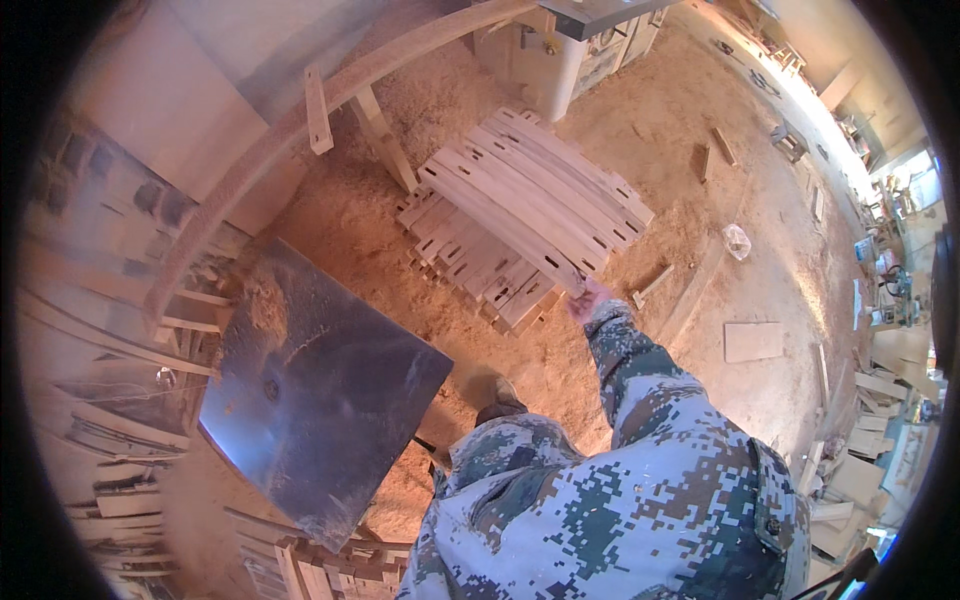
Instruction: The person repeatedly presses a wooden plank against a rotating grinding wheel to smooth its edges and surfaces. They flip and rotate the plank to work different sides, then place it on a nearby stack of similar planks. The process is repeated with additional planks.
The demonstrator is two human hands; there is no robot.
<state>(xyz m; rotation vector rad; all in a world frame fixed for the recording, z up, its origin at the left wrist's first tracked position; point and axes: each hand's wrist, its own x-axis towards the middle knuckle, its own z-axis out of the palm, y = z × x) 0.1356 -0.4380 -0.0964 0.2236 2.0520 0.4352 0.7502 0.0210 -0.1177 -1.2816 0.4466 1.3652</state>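
Note:
My right hand (590,299) is closed around the near end of a long pale wooden slat (500,227). The slat lies across the top of a stack of similar slats (560,180), which have dark oblong slots near their ends. Its far end rests at the stack's upper left edge. Lower slats (455,245) stick out in a stepped layer at the stack's near left side. My right arm reaches forward in a camouflage sleeve. No part of my left hand shows.
A dark flat machine table (330,390) with sawdust on it stands at the left. A curved wooden beam (235,190) spans the upper left. A pale cabinet (545,75) stands beyond the stack. Wood offcuts and a board (753,341) lie on the sawdust-covered floor at the right.

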